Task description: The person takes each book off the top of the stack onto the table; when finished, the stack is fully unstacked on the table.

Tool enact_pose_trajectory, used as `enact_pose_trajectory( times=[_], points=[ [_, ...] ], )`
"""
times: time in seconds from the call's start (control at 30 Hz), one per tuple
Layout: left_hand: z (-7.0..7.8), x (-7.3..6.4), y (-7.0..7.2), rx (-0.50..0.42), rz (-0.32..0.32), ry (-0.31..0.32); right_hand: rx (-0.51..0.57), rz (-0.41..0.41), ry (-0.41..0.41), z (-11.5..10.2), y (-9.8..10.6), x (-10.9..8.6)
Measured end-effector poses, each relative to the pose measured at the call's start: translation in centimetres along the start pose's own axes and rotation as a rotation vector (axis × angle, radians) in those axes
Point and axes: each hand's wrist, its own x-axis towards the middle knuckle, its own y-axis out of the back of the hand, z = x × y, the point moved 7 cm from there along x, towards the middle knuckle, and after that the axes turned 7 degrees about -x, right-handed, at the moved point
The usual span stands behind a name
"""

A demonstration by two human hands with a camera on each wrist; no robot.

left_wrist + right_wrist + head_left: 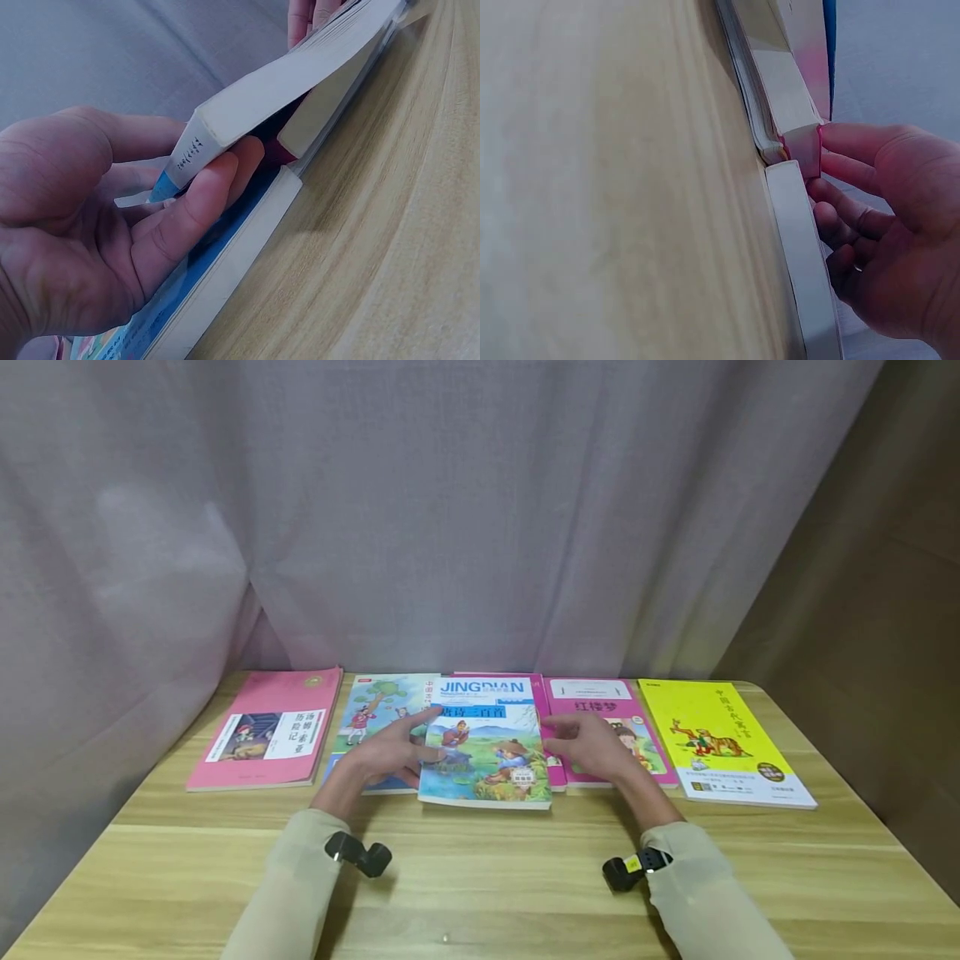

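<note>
The blue-and-green JINGDIAN book [487, 752] lies at the middle, over parts of neighbouring books. My left hand [393, 747] holds its left edge. In the left wrist view, the thumb is on the white cover side and bent fingers [202, 187] reach beneath the raised spine [184, 157]. To the right, my right hand [592, 745] is just past that book's right edge, above the pink books. Its loosely bent fingers touch the edge of a pink-covered book [802, 150] in the right wrist view; no clear grip shows.
A light-blue book with a tree [378, 706] lies partly beneath the left hand. Beside the right hand is a pink book [588, 689]. Farther out are a pink book [262, 727] at left and a yellow book [720, 739] at right. A grey curtain [450, 527] hangs behind the wooden table [480, 877].
</note>
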Motion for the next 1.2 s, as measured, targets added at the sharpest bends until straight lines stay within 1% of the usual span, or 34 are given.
enact_pose_trajectory(
  times=[0.17,0.37,0.63,0.7,0.93,1.13,1.2],
  points=[
    [0.05,-0.02,0.15,-0.002,0.0,-0.005,0.01,0.008,0.0,0.22,-0.14,0.02],
    [-0.2,0.06,0.26,0.005,0.011,0.005,0.031,0.001,-0.015,0.55,-0.28,-0.09],
    [-0.46,0.06,0.51,-0.027,0.02,0.018,0.031,0.008,-0.012,0.47,-0.33,-0.07],
    [-0.49,0.08,0.56,-0.038,0.02,0.02,0.036,0.009,-0.015,0.51,-0.34,-0.05],
    [-0.43,0.01,0.58,-0.126,0.018,0.023,0.04,0.019,-0.016,0.54,-0.37,-0.07],
    [0.11,-0.22,0.77,-0.155,0.033,-0.017,0.053,0.034,0.003,0.22,-0.27,-0.11],
    [0.34,-0.37,0.69,-0.164,0.027,-0.031,0.053,0.032,-0.002,0.26,-0.31,-0.22]
  ],
)
